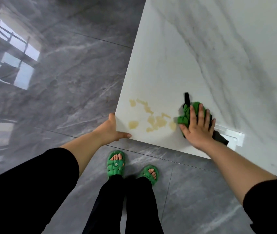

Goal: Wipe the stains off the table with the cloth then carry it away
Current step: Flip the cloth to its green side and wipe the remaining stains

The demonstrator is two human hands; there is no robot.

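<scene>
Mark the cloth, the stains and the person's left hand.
cloth [185,116]: head view, green bunched part.
stains [158,121]: head view, large yellow patch mid-cluster.
left hand [108,130]: head view, back of hand at the table [201,48] corner.

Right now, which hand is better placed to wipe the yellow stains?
Right. The right hand lies flat on the green cloth beside the stains; the left hand holds the table corner.
</scene>
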